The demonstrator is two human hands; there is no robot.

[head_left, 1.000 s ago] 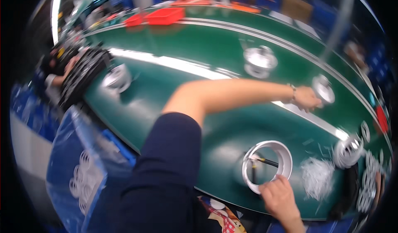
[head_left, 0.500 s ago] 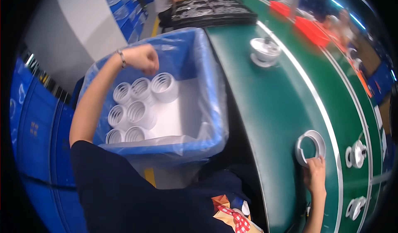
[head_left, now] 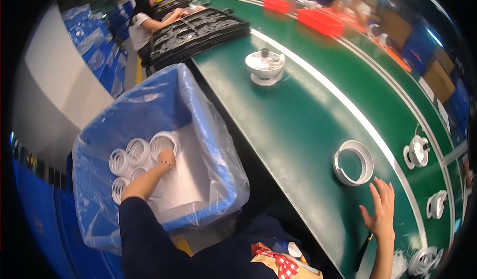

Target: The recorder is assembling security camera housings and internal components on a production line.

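My left hand (head_left: pixel 167 158) reaches down into a blue bin (head_left: pixel 222 189) lined with clear plastic. Its fingers are hidden inside the top of a stack of white rings (head_left: pixel 158 139); whether they grip a ring does not show. More stacks of white rings (head_left: pixel 135 150) stand beside it on the bin's white bottom sheet. Over the green work surface, my right hand (head_left: pixel 381 210) is open with fingers spread and nothing in it. Just beyond its fingertips, one wide white ring (head_left: pixel 367 163) rests on the surface.
A white bowl-shaped part (head_left: pixel 265 68) stands farther up the green surface. Similar white parts (head_left: pixel 418 151) line the conveyor at right. Black trays (head_left: pixel 198 35) are stacked at the far end, near another person. A dark tool (head_left: pixel 364 251) lies by my right wrist.
My left hand has gone from above the bin down into a ring stack. My right hand has let go of the ring and opened. The view has swung to the right.
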